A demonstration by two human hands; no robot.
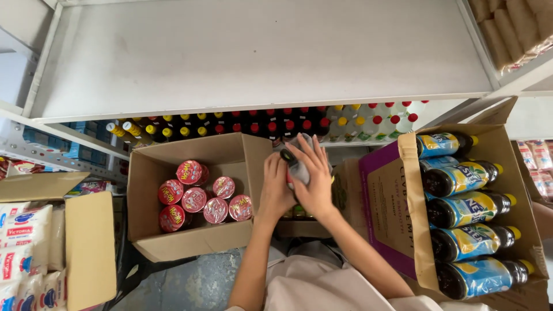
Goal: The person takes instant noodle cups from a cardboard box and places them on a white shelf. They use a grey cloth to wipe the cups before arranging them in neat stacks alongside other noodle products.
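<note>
Both hands, left (275, 193) and right (315, 175), are wrapped around one black-capped bottle (295, 167), fingers closed on it, above a box (345, 190) with more bottles showing below. Shelf (259, 57) above is bare.

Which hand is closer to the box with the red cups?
Left. The left hand is just beside the right wall of the box holding the red cups. The right hand is farther right, on the far side of the bottle both hands grip.
</note>
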